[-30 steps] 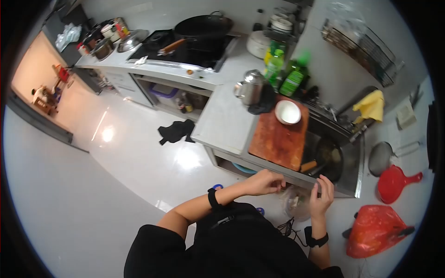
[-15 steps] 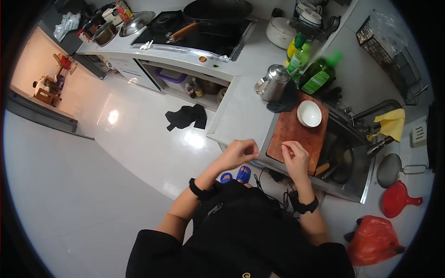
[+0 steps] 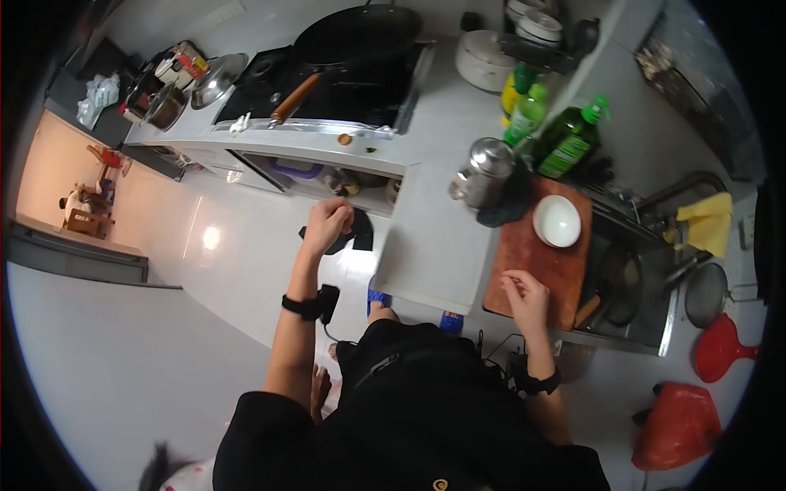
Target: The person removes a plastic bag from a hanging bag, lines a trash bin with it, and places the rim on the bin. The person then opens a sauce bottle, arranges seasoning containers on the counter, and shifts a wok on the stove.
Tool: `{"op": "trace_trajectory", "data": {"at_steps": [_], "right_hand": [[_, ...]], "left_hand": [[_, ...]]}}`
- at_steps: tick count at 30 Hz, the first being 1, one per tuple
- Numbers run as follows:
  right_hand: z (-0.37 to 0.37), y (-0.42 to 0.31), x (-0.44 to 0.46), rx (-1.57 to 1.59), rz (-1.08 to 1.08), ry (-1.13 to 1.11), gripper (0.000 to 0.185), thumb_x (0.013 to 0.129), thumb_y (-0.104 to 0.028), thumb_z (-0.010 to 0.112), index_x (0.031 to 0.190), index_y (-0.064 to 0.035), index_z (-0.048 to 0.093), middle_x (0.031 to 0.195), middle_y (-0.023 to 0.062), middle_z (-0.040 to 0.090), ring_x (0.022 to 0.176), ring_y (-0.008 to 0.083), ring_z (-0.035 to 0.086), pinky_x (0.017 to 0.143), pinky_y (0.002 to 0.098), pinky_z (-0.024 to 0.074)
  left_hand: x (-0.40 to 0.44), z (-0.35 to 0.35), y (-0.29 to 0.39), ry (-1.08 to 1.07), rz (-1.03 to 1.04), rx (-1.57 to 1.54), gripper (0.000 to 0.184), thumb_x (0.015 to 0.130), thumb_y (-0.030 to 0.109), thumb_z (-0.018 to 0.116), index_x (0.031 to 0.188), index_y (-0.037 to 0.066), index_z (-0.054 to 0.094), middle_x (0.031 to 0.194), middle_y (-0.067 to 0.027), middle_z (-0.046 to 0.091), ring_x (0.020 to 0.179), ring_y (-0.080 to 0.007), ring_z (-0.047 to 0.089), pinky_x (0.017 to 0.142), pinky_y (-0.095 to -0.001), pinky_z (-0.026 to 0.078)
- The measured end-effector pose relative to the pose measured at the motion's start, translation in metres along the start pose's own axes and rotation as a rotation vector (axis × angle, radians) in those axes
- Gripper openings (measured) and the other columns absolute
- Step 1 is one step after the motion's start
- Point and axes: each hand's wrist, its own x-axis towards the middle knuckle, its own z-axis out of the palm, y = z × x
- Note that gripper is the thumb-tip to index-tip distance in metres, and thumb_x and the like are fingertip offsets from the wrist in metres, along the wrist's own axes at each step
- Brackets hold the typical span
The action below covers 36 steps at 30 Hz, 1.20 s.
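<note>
My left hand [image 3: 329, 225] is raised over the floor before the open cupboard, its fingers curled in with nothing visible in them. A black cloth [image 3: 360, 232] lies on the floor behind it. My right hand [image 3: 528, 303] hangs over the near part of the reddish cutting board [image 3: 532, 241], fingertips drawn together, holding nothing that shows. On the board's far part sits a white bowl [image 3: 557, 221]. Left of the board, a steel kettle [image 3: 485, 170] stands on the counter beside a dark cloth [image 3: 505, 204].
A wok [image 3: 357, 34] sits on the black stove [image 3: 344, 94]. Green bottles [image 3: 569, 141] stand behind the board, and the sink [image 3: 647, 307] is to its right. At the lower left, another person's dark hair [image 3: 164, 468] and patterned clothing show close behind my left arm.
My left hand has moved left and away from my right hand, which stays by the board. My body has shifted toward the counter. Another person has come into view at the lower left.
</note>
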Motion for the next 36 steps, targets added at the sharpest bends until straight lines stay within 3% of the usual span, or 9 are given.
{"op": "trace_trajectory", "data": {"at_steps": [5,8,11,13,15,23,27,30,36], "right_hand": [[0.056,-0.017,0.014,0.02,0.133,0.079,0.013,0.083,-0.007,0.062,0.088,0.0043,0.063,0.073,0.0087,0.066,0.069,0.0131,0.065,0.061,0.0237,0.05],[0.1,-0.042,0.024,0.029,0.21,0.111,0.013,0.084,-0.007,0.061,0.088,0.0053,0.063,0.074,0.008,0.066,0.069,0.0127,0.065,0.061,0.0226,0.0497],[0.147,-0.063,0.037,0.064,0.213,0.104,0.013,0.084,-0.006,0.061,0.089,0.0059,0.063,0.075,0.0079,0.065,0.069,0.0122,0.064,0.061,0.0224,0.0494],[0.169,-0.083,0.042,0.032,0.225,0.093,0.013,0.085,-0.007,0.06,0.09,0.0049,0.063,0.077,0.0083,0.065,0.07,0.0125,0.064,0.061,0.0237,0.0497],[0.183,-0.1,0.044,-0.018,0.196,0.097,0.012,0.085,-0.007,0.06,0.09,0.0043,0.063,0.078,0.0086,0.065,0.071,0.0129,0.064,0.061,0.0242,0.0497],[0.199,-0.105,0.02,-0.022,0.17,0.139,0.012,0.084,-0.007,0.061,0.091,0.0034,0.063,0.078,0.0087,0.065,0.072,0.0139,0.064,0.061,0.0252,0.0499],[0.227,-0.083,0.02,0.154,0.296,0.123,0.012,0.085,-0.004,0.059,0.091,0.006,0.061,0.081,0.0086,0.065,0.072,0.0138,0.064,0.062,0.0228,0.0501],[0.26,-0.092,0.031,0.232,0.245,0.068,0.013,0.086,-0.004,0.058,0.095,0.0061,0.06,0.083,0.01,0.065,0.073,0.0136,0.064,0.062,0.0228,0.0508],[0.339,-0.151,0.066,0.332,0.15,-0.09,0.026,0.091,-0.009,0.052,0.113,0.0027,0.052,0.091,0.0111,0.063,0.076,0.0144,0.062,0.063,0.0245,0.0517]], "left_hand": [[0.083,-0.032,-0.032,0.021,-0.074,0.192,0.02,0.08,0.019,0.062,0.073,0.0,0.06,0.061,-0.0068,0.059,0.056,-0.0116,0.058,0.052,-0.0256,0.045],[0.138,-0.048,-0.073,0.18,0.159,0.385,0.026,0.072,0.022,0.071,0.08,-0.001,0.062,0.072,-0.0138,0.065,0.066,-0.0282,0.064,0.062,-0.0354,0.049],[0.177,-0.054,-0.087,0.259,0.205,0.476,0.04,0.07,0.02,0.073,0.102,0.002,0.056,0.095,-0.018,0.059,0.086,-0.0343,0.061,0.074,-0.0413,0.049],[0.2,-0.051,-0.096,0.269,0.282,0.534,0.05,0.071,0.025,0.074,0.111,0.004,0.054,0.1,-0.0169,0.058,0.081,-0.035,0.061,0.072,-0.0409,0.05],[0.211,-0.046,-0.086,0.231,0.284,0.58,0.042,0.071,0.023,0.071,0.105,0.004,0.055,0.097,-0.0179,0.057,0.082,-0.0371,0.06,0.072,-0.0422,0.05],[0.227,-0.034,-0.097,0.206,0.335,0.603,0.011,0.075,0.011,0.061,0.082,0.003,0.062,0.092,-0.0177,0.057,0.079,-0.0358,0.06,0.07,-0.0424,0.05],[0.188,-0.055,-0.07,0.121,0.392,0.337,0.019,0.071,0.01,0.062,0.089,0.004,0.065,0.092,-0.0173,0.056,0.077,-0.0332,0.061,0.069,-0.0401,0.05],[0.149,-0.075,-0.051,-0.098,0.447,0.091,0.027,0.069,0.009,0.066,0.096,0.004,0.065,0.094,-0.0122,0.058,0.073,-0.0238,0.062,0.068,-0.0312,0.051],[0.085,-0.148,-0.055,-0.256,0.489,-0.07,0.043,0.067,-0.003,0.066,0.108,0.005,0.058,0.099,-0.0095,0.059,0.079,-0.0166,0.062,0.067,-0.028,0.051]]}}
